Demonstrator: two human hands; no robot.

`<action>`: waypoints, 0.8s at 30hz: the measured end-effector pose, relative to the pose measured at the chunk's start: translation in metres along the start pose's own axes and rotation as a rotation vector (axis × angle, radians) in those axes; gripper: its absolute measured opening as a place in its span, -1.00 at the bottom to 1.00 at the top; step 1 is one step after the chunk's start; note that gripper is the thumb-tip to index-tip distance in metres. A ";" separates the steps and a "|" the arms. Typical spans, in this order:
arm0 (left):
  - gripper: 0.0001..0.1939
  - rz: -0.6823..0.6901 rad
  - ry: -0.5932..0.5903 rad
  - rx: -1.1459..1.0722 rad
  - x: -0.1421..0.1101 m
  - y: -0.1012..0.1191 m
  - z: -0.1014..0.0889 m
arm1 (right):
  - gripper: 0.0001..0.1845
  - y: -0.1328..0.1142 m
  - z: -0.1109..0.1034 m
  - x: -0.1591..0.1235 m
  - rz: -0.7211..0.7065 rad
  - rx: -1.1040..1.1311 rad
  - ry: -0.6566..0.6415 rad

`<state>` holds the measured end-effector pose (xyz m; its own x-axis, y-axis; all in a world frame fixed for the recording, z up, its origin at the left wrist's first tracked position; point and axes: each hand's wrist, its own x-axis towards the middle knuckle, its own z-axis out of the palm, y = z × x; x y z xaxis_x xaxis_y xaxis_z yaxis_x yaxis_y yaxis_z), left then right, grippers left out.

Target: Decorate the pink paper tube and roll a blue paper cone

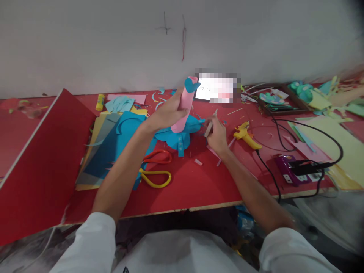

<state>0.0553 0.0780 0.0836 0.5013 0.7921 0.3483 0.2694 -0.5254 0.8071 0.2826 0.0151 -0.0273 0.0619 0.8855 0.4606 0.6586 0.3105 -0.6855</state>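
My left hand is wrapped round a pink paper tube, which leans a little to the right. Blue paper pieces sit at the tube's top. Its foot meets a blue petal-shaped paper base on the red table. My right hand is closed at the base's right edge. A small pale, flat-ended object shows between its fingers, its kind unclear. In front of the base lie scissors with one red and one yellow handle, their blades partly hidden by my left forearm.
A yellow glue gun lies to the right, its cable running to a purple power box. Coloured paper sheets are stacked at left beside an upright red panel. A lit phone leans on the wall; a dark tray holds paper pieces.
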 end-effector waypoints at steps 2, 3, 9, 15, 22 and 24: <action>-0.55 -0.039 -0.041 -0.093 0.000 0.002 -0.003 | -0.79 0.000 -0.001 0.001 -0.004 0.004 0.000; -0.59 -0.054 -0.034 -0.120 0.000 0.002 -0.003 | -0.82 -0.001 -0.001 0.002 -0.013 0.004 0.007; -0.69 -0.030 0.091 -0.210 0.004 -0.008 0.015 | -0.53 -0.009 -0.008 0.002 -0.006 0.127 0.092; -0.64 -0.046 0.144 -0.312 0.005 -0.020 0.038 | -0.41 -0.021 -0.010 0.000 0.164 0.538 -0.108; -0.67 -0.043 0.290 -0.233 0.004 -0.019 0.048 | -0.51 -0.031 0.005 -0.001 0.079 0.450 -0.268; -0.71 -0.035 0.285 -0.195 0.003 -0.017 0.049 | -0.48 -0.030 0.011 -0.002 0.070 0.351 -0.259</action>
<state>0.0930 0.0745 0.0471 0.2377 0.8778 0.4159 0.1061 -0.4491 0.8872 0.2545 0.0075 -0.0136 -0.1219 0.9522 0.2802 0.3616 0.3055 -0.8808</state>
